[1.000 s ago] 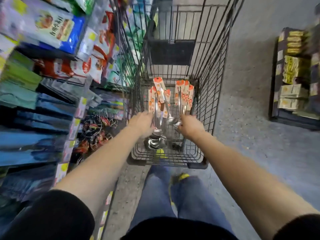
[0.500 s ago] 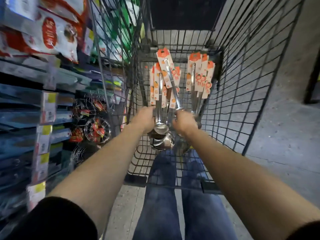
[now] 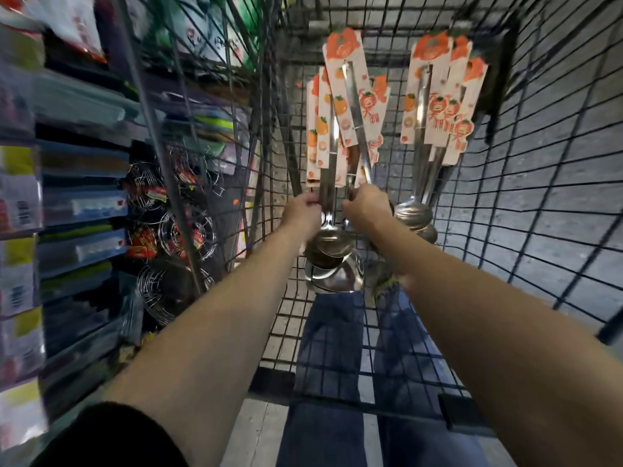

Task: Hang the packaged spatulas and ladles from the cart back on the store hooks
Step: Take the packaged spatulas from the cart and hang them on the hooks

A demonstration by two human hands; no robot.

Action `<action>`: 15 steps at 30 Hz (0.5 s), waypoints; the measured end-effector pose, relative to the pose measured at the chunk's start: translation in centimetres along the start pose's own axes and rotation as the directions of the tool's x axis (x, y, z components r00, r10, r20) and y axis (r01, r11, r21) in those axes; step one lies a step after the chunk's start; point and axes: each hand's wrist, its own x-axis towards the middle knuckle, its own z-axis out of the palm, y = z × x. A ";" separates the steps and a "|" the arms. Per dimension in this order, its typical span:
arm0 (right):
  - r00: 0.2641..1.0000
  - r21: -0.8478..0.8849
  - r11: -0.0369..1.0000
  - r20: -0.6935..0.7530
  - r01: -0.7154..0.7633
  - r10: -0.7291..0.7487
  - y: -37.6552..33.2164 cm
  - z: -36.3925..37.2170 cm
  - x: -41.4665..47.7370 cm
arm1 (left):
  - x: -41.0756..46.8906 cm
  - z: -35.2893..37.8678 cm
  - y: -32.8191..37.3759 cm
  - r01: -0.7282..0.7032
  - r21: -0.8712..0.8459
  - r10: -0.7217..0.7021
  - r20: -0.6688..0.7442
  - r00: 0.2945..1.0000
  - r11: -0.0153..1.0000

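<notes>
Left hand (image 3: 301, 214) grips the shafts of the left ladle bunch (image 3: 332, 153); right hand (image 3: 365, 208) is fisted on one tilted ladle (image 3: 356, 119). Cards (image 3: 344, 52) stick out at 12 o'clock of both fists, bowls (image 3: 332, 246) at 6. Spare bunch (image 3: 421, 129) sits at 2 o'clock, inside the cart (image 3: 539, 197).

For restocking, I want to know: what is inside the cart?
Two bunches of carded ladles; left grip and right grip hold the left bunch. The bowls cover whatever lies beneath.

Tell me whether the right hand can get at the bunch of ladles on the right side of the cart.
Probably yes: the right bunch stands just beside the right hand with nothing between, though its fingers grip another ladle's handle.
</notes>
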 end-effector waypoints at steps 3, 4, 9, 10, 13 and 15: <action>0.998 0.108 0.993 -0.032 -0.044 0.047 0.3 0.0 0.3 | 0.6 -0.1 -0.5 0.024 -0.070 -0.022 0.034 0.999 0.997; 0.998 0.133 0.990 -0.040 -0.047 0.053 0.4 0.0 0.3 | 0.6 -0.1 -0.7 0.027 -0.087 -0.024 0.040 0.999 0.996; 0.994 0.287 0.955 -0.048 -0.079 0.097 1.5 -0.1 0.0 | 0.2 0.7 -0.2 0.018 -0.131 -0.015 0.027 1.000 0.991; 0.993 0.305 0.949 -0.055 -0.079 0.101 1.8 -0.2 -0.2 | 0.2 0.9 -0.2 0.034 -0.166 -0.031 0.023 0.999 0.985; 0.993 0.341 0.939 -0.084 -0.051 0.084 2.4 -0.7 -0.5 | -0.2 1.2 0.3 0.086 -0.316 -0.074 0.050 0.996 0.945; 0.996 0.376 0.926 -0.067 -0.034 0.064 2.5 -1.0 -0.6 | -0.3 1.2 0.5 0.092 -0.369 -0.074 0.061 0.995 0.925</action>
